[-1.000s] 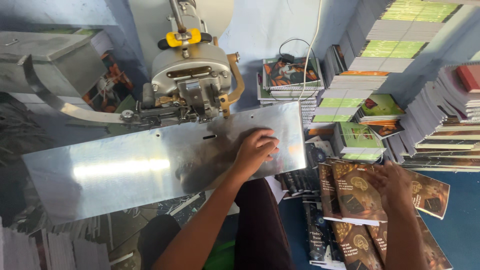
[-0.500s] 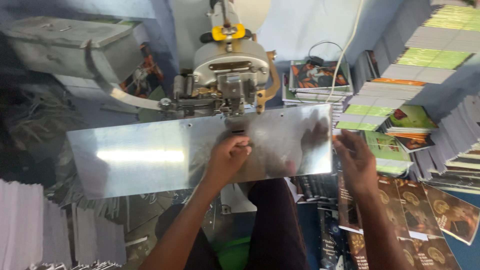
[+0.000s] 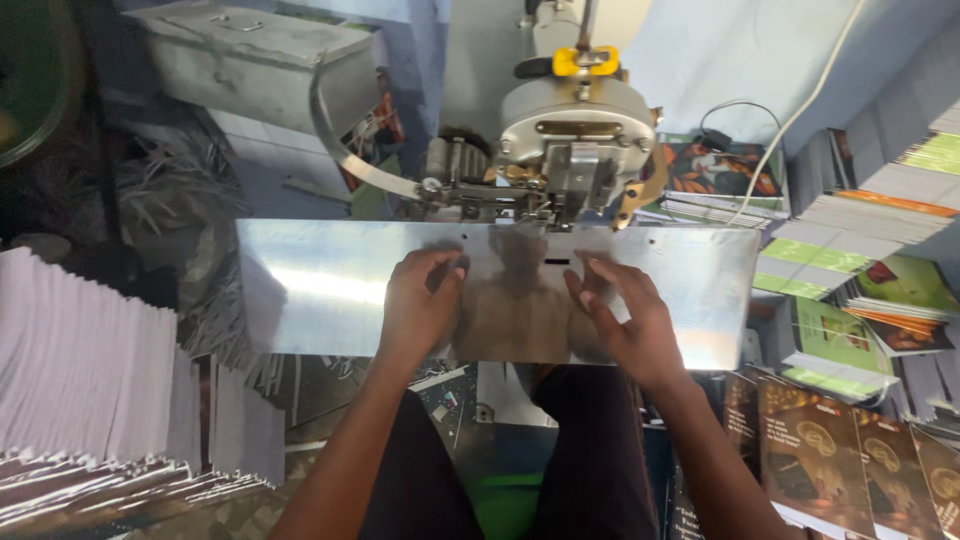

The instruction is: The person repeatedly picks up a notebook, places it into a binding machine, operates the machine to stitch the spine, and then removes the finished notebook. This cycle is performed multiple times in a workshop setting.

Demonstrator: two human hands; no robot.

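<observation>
Now both hands, left hand [image 3: 418, 305] and right hand [image 3: 625, 315], rest flat on the metal plate [image 3: 300, 290].

Dim, bluish light; glare streaks the metal plate [image 3: 320, 290], edges slightly soft and bent.

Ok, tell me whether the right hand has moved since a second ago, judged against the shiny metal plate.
Yes. The right hand came left off the brown booklets onto the shiny metal plate.

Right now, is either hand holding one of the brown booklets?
No. The left hand and right hand both lie flat and empty on the shiny metal plate, while the brown booklets lie off to the right.
</observation>
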